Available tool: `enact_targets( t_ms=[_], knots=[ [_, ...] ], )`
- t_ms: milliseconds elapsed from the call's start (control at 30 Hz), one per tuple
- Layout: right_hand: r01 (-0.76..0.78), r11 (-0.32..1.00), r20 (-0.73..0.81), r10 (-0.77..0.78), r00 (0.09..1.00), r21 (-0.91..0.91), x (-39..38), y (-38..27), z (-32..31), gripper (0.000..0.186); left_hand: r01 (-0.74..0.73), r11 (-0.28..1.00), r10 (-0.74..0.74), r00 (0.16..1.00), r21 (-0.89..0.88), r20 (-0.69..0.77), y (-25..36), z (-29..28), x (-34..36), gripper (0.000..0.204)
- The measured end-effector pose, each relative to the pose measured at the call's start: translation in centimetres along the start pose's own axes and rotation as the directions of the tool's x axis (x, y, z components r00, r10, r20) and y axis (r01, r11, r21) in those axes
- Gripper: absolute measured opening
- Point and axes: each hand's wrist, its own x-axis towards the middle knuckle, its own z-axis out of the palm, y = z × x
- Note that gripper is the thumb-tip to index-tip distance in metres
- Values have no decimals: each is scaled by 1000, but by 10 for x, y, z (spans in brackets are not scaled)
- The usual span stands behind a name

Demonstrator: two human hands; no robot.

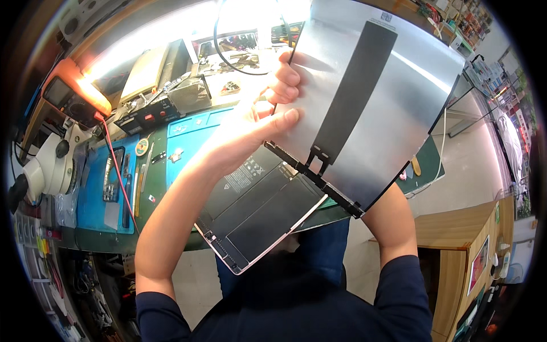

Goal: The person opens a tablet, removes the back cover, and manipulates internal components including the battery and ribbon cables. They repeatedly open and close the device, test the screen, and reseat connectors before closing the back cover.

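Nearest the camera, at two o'clock, a thin silver panel (393,108) is held up aslant, a long dark strip (356,91) running along the side that shows and a black bar along its lower edge. The left hand (255,122) is clamped on the panel's left edge, thumb pressed on the silver side, the other fingers bent by the edge. The right forearm (393,222) rises at four o'clock and passes behind the panel, which hides the right hand; how far open it is, and what it touches, cannot be told.

Just below, at six o'clock, is an opened tablet body (273,211) with a pale rim, partly covered by the left forearm. Blue mats lie at ten o'clock (178,159) and nine o'clock, the latter bearing a phone frame (107,182). Beyond, at ten, stand a black box (139,121) and an orange meter (85,88); farther out at four is a wooden cabinet (450,228).
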Motion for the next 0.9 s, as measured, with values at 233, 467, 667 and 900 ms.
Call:
enact_targets(
  t_ms=[233, 467, 667, 900],
  knots=[
    [-60, 942, -113, 23, 993, -332, -4, -7, 1, 44, 114, 993, -113, 993, -21, 45, 9, 4, -15, 71],
    [-44, 904, -321, -104, 941, -424, -32, -45, 10, 53, 171, 983, -164, 982, -66, 95, 12, -2, -30, 47],
    [29, 913, -432, -220, 875, -407, -86, -96, 7, 61, 141, 980, -126, 986, -138, 110, 12, 15, -27, 44],
    [147, 905, -340, -295, 893, -399, -130, -112, 41, 72, 21, 1000, -23, 993, 13, 120, -3, 15, -4, 27]
  ],
)
